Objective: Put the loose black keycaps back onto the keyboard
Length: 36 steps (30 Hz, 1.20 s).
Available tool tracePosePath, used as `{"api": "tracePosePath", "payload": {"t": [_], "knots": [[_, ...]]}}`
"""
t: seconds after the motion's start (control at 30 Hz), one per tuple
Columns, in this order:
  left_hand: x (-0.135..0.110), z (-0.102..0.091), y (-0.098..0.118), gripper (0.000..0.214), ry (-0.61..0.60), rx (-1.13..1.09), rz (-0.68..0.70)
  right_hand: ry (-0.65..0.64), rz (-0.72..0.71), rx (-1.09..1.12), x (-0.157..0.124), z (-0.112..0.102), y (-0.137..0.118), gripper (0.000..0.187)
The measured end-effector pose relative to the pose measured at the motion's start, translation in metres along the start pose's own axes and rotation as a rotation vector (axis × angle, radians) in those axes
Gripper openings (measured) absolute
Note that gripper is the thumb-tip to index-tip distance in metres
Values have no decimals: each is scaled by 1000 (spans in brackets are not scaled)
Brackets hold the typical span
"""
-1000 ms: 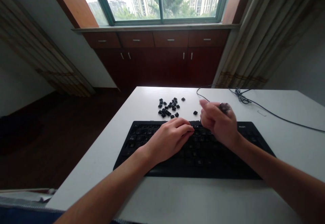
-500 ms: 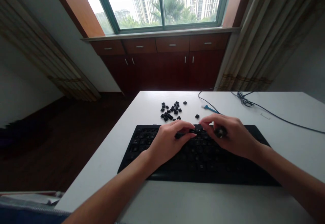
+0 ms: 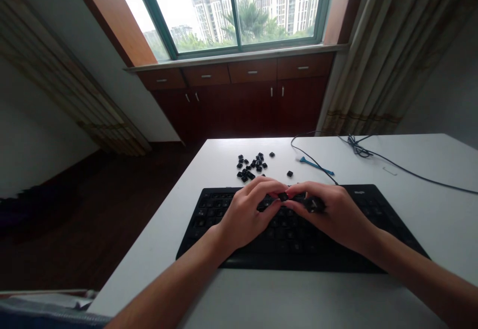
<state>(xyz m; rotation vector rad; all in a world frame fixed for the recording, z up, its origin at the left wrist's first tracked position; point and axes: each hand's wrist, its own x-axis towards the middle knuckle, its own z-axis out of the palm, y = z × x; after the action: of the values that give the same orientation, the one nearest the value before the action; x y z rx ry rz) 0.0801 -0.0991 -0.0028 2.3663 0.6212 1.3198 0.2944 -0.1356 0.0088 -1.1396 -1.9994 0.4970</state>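
A black keyboard (image 3: 347,234) lies on the white table (image 3: 261,299). My left hand (image 3: 246,214) rests over its upper middle, fingers curled, fingertips meeting my right hand. My right hand (image 3: 332,214) is curled too and pinches a small black keycap (image 3: 283,196) at the fingertips; a dark object (image 3: 314,204) shows inside its fingers. Several loose black keycaps (image 3: 251,164) lie in a pile on the table behind the keyboard, with one single keycap (image 3: 289,173) apart to the right.
A blue thin tool (image 3: 315,165) lies behind the keyboard beside a black cable (image 3: 392,162) that runs off to the right. Beyond the table's far edge stand a dark wooden cabinet (image 3: 246,90), a window and curtains. The table's left edge drops to dark floor.
My right hand came down from above the table behind the keyboard onto the keys and met the left hand's fingertips. The blue tool became visible where the hand had been.
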Motion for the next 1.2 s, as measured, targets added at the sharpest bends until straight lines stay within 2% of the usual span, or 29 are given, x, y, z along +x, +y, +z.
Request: {"api": "tracePosePath", "payload": {"t": [0.17,0.33,0.43,0.53,0.67,0.83,0.97,1.1,1.2], "knots": [[-4,3,-2,49,24,-93,-61,65,-51,-60,-3,3,-1,23],[-5,3,-2,52,-1,-129,-29,60,-123,-21,-3,5,-2,28],[-4,3,-1,51,0,-146,-17,36,-162,30,-1,2,-1,27],[-2,3,0,48,2,-113,-28,27,-144,40,3,-6,1,23],[0,1,1,37,-67,8,-46,18,-141,-32,6,-16,8,27],[0,0,2,25,-128,52,-56,-26,-181,-63,5,-17,12,31],[1,1,2,23,-145,59,-48,41,-155,-108,6,-19,12,33],[2,0,3,21,-157,70,-50,129,-125,-135,9,-23,13,23],[2,0,3,22,-159,72,-57,121,-117,-135,8,-23,11,19]]}}
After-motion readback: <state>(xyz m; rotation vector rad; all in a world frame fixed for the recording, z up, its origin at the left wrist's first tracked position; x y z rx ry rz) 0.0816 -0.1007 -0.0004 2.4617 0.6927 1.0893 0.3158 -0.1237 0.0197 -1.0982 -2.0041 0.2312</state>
